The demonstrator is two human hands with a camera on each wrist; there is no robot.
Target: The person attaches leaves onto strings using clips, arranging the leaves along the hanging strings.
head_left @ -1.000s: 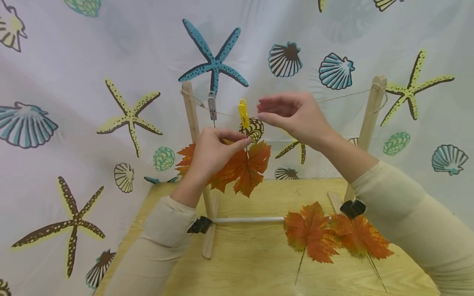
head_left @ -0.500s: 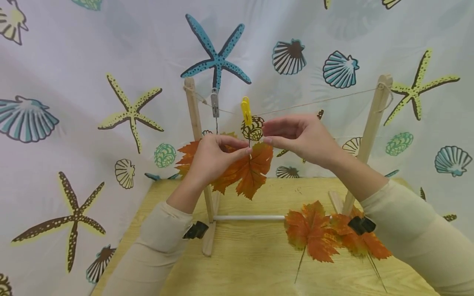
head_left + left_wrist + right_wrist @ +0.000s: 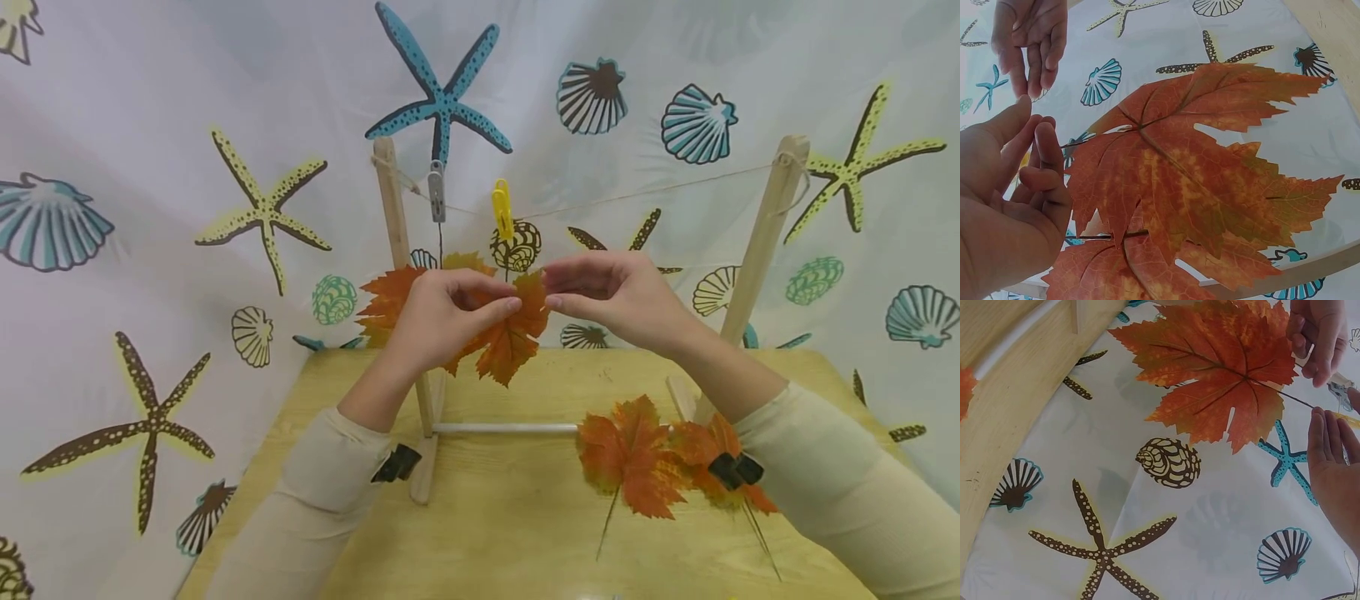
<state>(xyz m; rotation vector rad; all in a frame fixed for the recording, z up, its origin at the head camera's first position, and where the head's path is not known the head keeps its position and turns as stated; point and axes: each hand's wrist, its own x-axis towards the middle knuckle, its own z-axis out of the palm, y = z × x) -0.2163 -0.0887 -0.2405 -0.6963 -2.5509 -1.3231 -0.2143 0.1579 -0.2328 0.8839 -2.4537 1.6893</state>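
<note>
While the grey peg (image 3: 436, 190) at upper left of centre holds one leaf, I note the left hand (image 3: 438, 317) at mid-frame, fingers curled, pinching the stem of the second orange leaf (image 3: 510, 333) under the yellow peg (image 3: 502, 208). Right hand (image 3: 618, 298) just beside it, fingers loosely bent, holding nothing I can see. Hanging step, I judge; next calls for checking the grip, then fetching a leaf from the desk (image 3: 495, 533), lower right.
</note>
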